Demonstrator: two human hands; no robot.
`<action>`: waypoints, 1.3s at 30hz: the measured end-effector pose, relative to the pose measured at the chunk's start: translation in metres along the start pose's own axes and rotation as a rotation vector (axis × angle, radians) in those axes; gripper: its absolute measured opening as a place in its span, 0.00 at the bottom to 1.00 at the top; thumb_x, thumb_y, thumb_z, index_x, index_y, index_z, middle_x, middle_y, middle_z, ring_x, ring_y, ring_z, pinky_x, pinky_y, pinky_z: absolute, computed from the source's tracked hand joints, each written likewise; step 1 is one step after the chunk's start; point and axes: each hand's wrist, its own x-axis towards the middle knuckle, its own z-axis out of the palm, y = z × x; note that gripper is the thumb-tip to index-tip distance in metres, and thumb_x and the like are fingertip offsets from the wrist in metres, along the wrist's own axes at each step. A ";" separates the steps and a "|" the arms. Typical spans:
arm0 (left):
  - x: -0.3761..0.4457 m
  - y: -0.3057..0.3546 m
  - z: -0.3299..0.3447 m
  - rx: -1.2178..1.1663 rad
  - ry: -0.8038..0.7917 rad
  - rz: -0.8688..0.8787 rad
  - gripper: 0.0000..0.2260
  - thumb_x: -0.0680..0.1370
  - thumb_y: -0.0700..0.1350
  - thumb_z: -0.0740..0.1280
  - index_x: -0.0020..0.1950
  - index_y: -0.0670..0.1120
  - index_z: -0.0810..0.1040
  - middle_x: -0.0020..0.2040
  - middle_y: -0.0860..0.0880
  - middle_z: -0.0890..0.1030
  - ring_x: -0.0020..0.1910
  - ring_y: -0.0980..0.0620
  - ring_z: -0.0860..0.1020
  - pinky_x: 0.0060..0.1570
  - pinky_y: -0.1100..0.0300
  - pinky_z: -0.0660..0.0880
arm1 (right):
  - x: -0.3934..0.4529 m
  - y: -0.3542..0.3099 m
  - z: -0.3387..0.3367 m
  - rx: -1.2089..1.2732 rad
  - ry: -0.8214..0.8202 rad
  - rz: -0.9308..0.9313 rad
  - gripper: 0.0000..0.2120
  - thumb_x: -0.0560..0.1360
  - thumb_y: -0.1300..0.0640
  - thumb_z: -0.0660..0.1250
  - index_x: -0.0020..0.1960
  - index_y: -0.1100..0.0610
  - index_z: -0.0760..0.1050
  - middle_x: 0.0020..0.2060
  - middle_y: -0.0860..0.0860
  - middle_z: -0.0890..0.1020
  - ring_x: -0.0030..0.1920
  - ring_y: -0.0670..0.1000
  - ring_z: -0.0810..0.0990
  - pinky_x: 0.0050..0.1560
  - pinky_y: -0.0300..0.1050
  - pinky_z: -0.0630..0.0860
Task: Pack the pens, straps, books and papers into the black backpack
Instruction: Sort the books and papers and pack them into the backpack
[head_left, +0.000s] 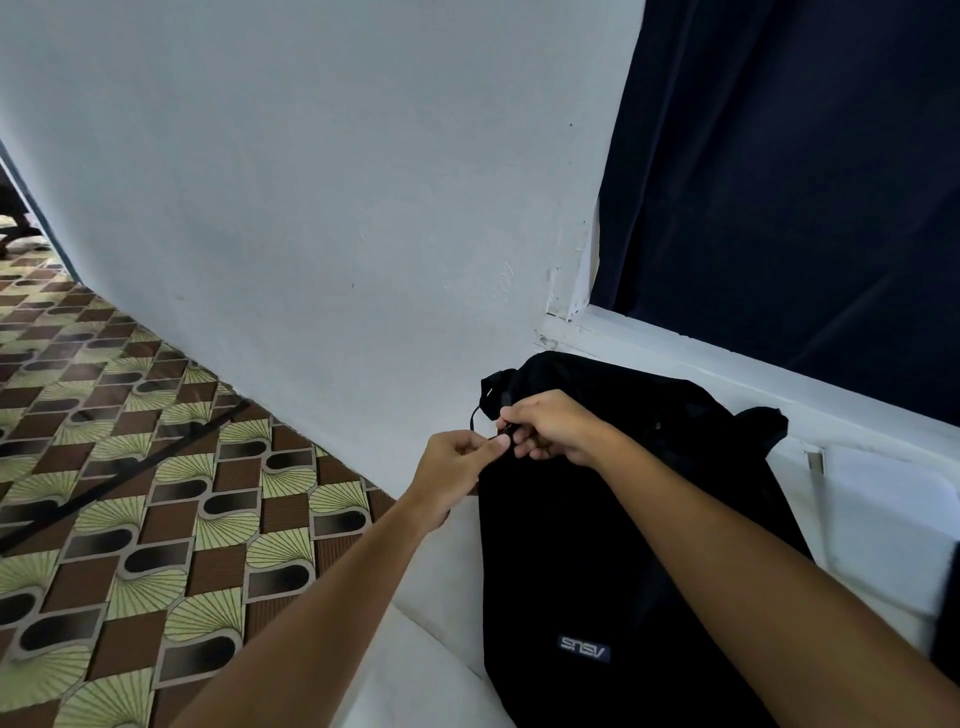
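Observation:
The black backpack (582, 545) lies flat on a white surface (431, 582), its logo patch toward me and its top toward the wall. My left hand (452, 473) and my right hand (550, 426) meet at the bag's upper left edge. Both pinch small zipper pulls there, with a thin black cord loop beside the fingers. White papers (883, 519) lie to the right of the bag. No pens, straps or books show outside the bag.
A pale wall stands just behind the bag. A dark blue curtain (805, 182) hangs at the right above a white sill. Patterned brown and green flooring (130, 493) spreads on the left, crossed by a black cable.

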 end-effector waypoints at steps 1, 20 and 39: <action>0.001 -0.001 0.000 0.054 -0.009 -0.010 0.15 0.78 0.47 0.70 0.34 0.42 0.74 0.30 0.48 0.73 0.29 0.54 0.75 0.33 0.59 0.76 | 0.000 0.000 0.001 -0.005 0.005 -0.002 0.10 0.80 0.54 0.64 0.46 0.58 0.81 0.30 0.50 0.76 0.27 0.46 0.77 0.30 0.37 0.69; 0.008 -0.027 -0.023 1.054 -0.044 0.670 0.21 0.81 0.54 0.57 0.42 0.40 0.77 0.40 0.49 0.67 0.35 0.51 0.65 0.34 0.57 0.64 | 0.006 0.009 0.012 -0.177 0.079 -0.047 0.12 0.80 0.58 0.65 0.39 0.60 0.78 0.29 0.54 0.75 0.25 0.48 0.77 0.24 0.35 0.71; -0.193 -0.053 -0.020 0.655 -0.309 0.461 0.17 0.81 0.53 0.62 0.33 0.59 0.61 0.26 0.58 0.66 0.26 0.59 0.65 0.30 0.71 0.59 | -0.083 -0.011 0.047 -0.502 0.262 -0.277 0.16 0.79 0.54 0.64 0.64 0.59 0.75 0.57 0.55 0.79 0.56 0.54 0.77 0.51 0.36 0.66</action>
